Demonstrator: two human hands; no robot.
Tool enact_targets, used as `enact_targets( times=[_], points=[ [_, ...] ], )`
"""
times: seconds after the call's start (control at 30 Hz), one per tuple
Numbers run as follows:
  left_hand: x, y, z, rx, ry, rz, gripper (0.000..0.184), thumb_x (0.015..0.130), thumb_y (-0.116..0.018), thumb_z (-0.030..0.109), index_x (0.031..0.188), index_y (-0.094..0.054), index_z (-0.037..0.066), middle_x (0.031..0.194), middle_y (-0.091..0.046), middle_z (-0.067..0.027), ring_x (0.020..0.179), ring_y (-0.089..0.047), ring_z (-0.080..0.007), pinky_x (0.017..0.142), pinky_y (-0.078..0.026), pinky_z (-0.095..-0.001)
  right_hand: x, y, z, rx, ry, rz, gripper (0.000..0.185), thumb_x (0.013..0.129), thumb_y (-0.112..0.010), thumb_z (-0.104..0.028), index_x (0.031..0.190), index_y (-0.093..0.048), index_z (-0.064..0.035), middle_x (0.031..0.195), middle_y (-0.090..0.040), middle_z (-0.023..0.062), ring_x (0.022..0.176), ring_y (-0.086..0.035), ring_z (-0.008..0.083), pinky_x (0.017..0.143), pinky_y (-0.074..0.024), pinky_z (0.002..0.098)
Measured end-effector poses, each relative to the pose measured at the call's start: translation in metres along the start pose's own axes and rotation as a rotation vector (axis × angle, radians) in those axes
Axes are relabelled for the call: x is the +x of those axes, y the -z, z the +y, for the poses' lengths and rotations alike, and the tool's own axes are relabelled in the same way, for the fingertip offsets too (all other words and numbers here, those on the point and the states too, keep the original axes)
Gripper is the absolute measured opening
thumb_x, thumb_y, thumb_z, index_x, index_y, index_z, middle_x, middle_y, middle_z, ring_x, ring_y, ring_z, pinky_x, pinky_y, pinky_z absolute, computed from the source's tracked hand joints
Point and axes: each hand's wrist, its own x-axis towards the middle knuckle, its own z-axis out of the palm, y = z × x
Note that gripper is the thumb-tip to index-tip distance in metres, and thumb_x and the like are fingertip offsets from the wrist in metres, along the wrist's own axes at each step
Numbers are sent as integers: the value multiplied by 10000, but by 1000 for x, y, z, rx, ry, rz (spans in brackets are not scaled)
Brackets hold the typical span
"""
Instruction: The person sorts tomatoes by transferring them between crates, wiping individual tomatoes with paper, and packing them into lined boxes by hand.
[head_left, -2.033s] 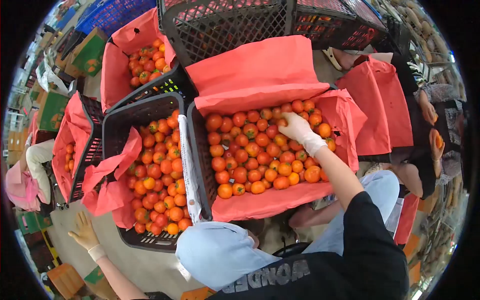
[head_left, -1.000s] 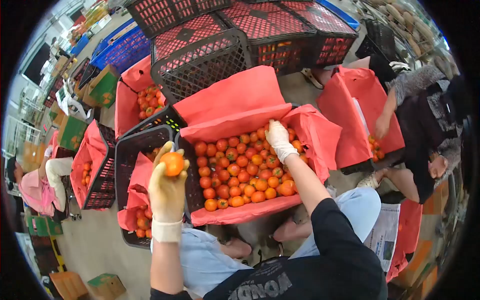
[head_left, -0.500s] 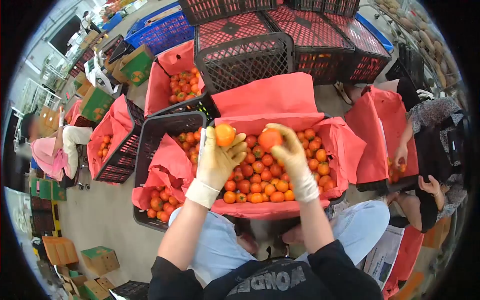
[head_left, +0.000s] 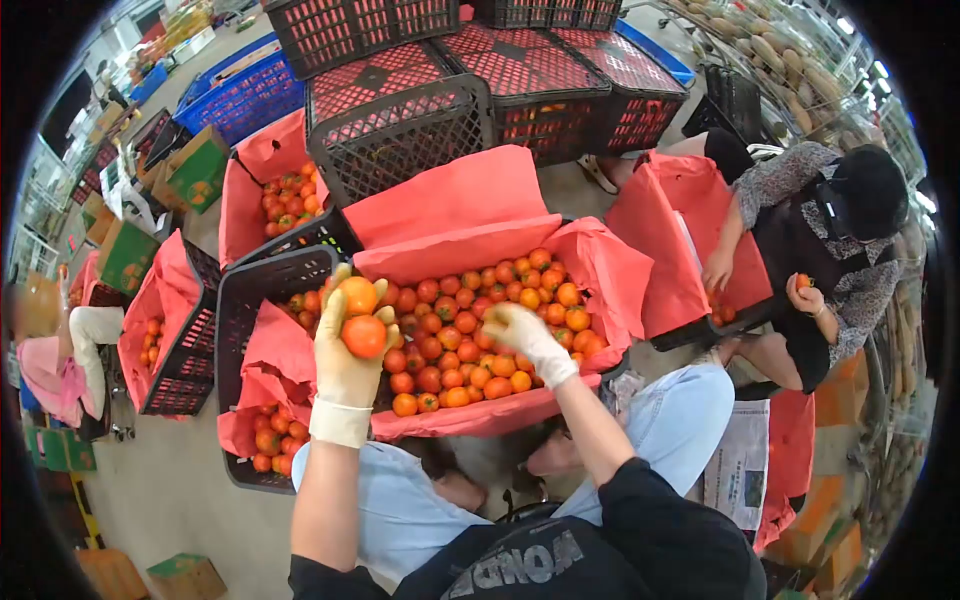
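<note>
My left hand, in a pale glove, is raised near the wall between two crates and holds two tomatoes, an orange one above a redder one. Over the tomatoes of the middle crate hovers my right hand, also gloved; its fingers are bent and blurred, and whether they hold anything is hidden. Red paper lines that crate, which is full of red and orange tomatoes. The black crate on the left has crumpled red paper lying over part of its tomatoes.
Black crates are stacked behind, beside a blue crate. At the right a co-worker sits with hands at a paper-lined crate. Another person sits far left. Cardboard boxes stand on the floor.
My left hand has gone from one tomato to two and moved left. The tomato seen in my right hand half a second ago is no longer visible there; that hand is lower over the crate.
</note>
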Motion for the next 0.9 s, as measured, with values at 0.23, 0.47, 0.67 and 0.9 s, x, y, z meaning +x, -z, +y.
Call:
enact_targets(
  times=[0.23, 0.47, 0.67, 0.9],
  points=[
    [1, -7, -2, 37, -11, 23, 411, 974, -528, 362, 1366, -487, 245, 1197, -615, -146, 802, -650, -208, 603, -563, -326, 120, 28, 111, -407, -275, 523, 456, 787, -713, -294, 1160, -574, -70, 1025, -640, 193, 967, -627, 385, 859, -522, 462],
    [17, -13, -5, 124, 139, -71, 529, 946, -500, 524, 1332, -515, 163, 1045, -670, -94, 692, -617, -156, 574, -521, -300, 127, 23, 124, -863, -195, 561, 510, 782, -676, -515, 1030, -575, -81, 952, -636, 112, 864, -644, 245, 721, -542, 391],
    [14, -15, -6, 213, -4, -151, 495, 923, -602, 273, 1388, -456, 184, 1203, -594, -133, 792, -599, -164, 675, -526, -314, 131, 37, 116, -505, -174, 491, 558, 797, -695, -483, 1049, -569, -3, 921, -663, 198, 816, -675, 358, 743, -545, 464],
    [10, -13, -3, 315, -116, -232, 511, 955, -551, 456, 1366, -464, 165, 1188, -609, -132, 769, -603, -162, 653, -539, -330, 58, 38, 18, 1349, -193, 320, 559, 914, -556, -497, 1183, -591, -8, 943, -645, 131, 787, -631, 224, 730, -549, 352]
  ],
)
